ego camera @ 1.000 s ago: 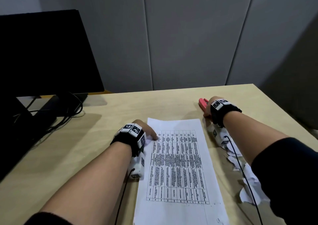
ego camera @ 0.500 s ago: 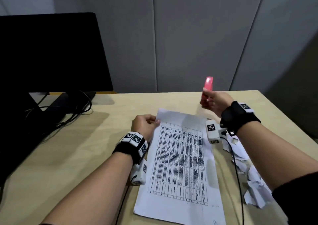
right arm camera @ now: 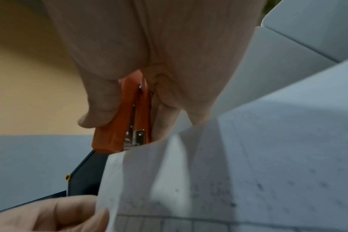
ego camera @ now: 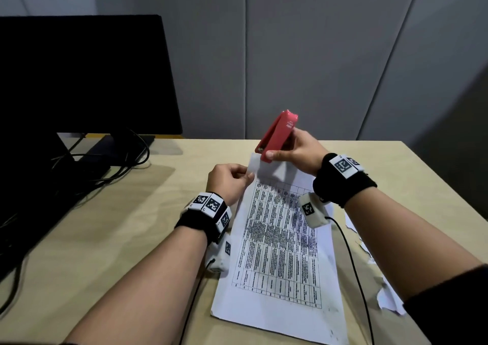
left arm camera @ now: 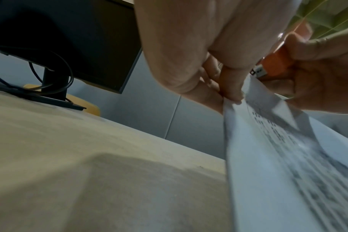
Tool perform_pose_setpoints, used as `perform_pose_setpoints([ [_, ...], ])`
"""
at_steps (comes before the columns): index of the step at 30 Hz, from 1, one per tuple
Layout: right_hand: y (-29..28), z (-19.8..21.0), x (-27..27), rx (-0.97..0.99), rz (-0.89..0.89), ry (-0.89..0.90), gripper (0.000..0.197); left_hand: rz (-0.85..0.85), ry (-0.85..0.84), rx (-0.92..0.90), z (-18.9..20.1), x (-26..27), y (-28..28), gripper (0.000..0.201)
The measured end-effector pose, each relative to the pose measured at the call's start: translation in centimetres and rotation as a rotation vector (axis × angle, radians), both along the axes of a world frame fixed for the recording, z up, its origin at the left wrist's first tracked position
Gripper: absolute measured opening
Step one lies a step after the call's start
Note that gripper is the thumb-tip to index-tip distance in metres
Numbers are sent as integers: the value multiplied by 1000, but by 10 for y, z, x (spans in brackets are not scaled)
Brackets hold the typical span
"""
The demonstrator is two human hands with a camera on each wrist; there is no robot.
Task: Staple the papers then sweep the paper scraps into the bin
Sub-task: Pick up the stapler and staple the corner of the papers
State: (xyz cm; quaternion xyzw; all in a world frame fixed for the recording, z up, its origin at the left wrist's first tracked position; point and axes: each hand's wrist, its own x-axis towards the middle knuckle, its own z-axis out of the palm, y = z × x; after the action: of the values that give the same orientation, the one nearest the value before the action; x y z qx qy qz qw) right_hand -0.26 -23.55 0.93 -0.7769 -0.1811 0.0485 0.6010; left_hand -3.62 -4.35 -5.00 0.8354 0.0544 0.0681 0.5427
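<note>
The left hand is pinching the upper left edge of the papers between thumb and curled fingers, lifting that corner off the table, apparently so that the stapler can get a leg under the sheets. The right hand is gripping the red stapler, thumb on the near side and fingers wrapped behind, and is holding it nose down at the raised corner; the right wrist view is showing the metal mouth touching or just above the paper's top edge, though whether the corner is already inside the mouth is hard to tell. The rest of the papers are lying flat on the table between the two forearms, the lower end resting there while the top is curling upward. Torn paper scraps are lying on the table just beside the right forearm, waiting for the sweeping step, which judging by this is not yet begun. No bin is showing in any view. A dark monitor with trailing cables is standing well off to the left.
</note>
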Motion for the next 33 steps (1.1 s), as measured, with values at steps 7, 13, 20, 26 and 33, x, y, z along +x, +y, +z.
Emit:
perform_pose_setpoints([
  [7,-3,-10,0,-22,-17,-13,36,1,-8,-19,0,1,-3,19],
  [13,5,-14,4,-15,-8,-16,43,-4,-20,-21,-2,0,-5,21],
  [20,7,-14,4,-27,-10,-25,35,-126,-48,-113,4,-9,1,64],
  [26,13,-13,3,-13,0,-66,33,-91,-191,-109,20,-9,-5,42],
  [33,18,-13,8,-4,-8,-76,30,-112,-144,-96,19,-10,-3,35],
])
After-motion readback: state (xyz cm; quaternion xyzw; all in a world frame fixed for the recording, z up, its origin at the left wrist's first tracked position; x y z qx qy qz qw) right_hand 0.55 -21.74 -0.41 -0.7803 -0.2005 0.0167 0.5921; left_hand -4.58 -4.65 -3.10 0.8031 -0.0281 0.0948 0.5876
